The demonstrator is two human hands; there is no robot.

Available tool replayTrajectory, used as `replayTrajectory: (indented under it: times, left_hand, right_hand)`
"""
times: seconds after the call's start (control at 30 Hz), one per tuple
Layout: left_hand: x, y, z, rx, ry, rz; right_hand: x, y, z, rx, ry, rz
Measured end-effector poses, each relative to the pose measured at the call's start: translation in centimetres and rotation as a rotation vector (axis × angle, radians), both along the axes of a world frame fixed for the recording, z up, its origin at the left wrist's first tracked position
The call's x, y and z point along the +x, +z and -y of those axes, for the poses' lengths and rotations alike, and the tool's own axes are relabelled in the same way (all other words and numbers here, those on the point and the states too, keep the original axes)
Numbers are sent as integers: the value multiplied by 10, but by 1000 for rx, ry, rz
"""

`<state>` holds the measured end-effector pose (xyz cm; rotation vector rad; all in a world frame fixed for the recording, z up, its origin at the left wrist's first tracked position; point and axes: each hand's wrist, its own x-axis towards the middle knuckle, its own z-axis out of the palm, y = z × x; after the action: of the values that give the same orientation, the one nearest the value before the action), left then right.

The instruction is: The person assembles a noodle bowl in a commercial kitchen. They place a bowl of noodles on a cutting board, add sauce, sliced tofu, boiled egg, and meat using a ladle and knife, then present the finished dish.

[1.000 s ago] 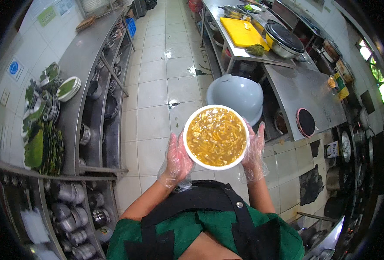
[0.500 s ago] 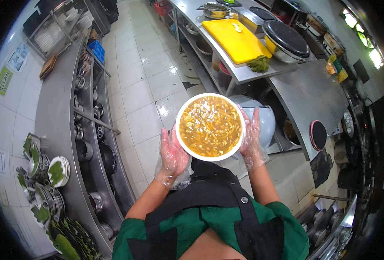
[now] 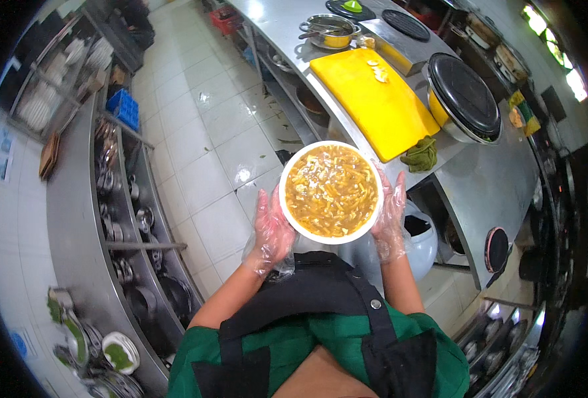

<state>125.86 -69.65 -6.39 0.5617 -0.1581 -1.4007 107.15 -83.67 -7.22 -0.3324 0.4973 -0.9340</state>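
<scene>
A round white bowl (image 3: pixel 288 219) is held level in front of my body, filled nearly to the rim with thick brown soup (image 3: pixel 333 192) that has yellowish strips and pale shreds in it. My left hand (image 3: pixel 272 232), in a clear plastic glove, supports the bowl's left side. On the opposite side my right hand (image 3: pixel 389 212), gloved the same way, cups the wall. The fingers under the bowl are partly hidden by it.
Ahead to the right, a steel table (image 3: pixel 267 13) carries a yellow cutting board (image 3: pixel 373 99), a green cloth (image 3: pixel 420 155), a black-lidded pot (image 3: pixel 466 93) and a small pan (image 3: pixel 333 40). Steel shelving (image 3: pixel 75 219) with pots and plates runs along the left. Tiled floor (image 3: pixel 188 166) lies between, shiny in places.
The table with the cutting board has come closer, and the left shelving has slid back past me. Both hands keep hold of the bowl, which stays in front of my body.
</scene>
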Motion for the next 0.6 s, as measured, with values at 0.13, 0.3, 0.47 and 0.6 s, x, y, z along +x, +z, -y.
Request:
replayTrajectory:
  times: [0.13,0.3,0.47,0.6]
  left_hand:
    - [42,-14,65,8,-120,15]
    - [86,-19,150,15,-282,92]
    - [115,-26,230,-48,-440,77]
    - [118,-42,282,-81,-514,60]
  right_hand:
    - [27,-7,39,17,-109,37]
    - [52,-23,85,18,-290,26]
    - [72,-29,128,-5,-456,32]
    - [77,-29,159,45,-536,-35]
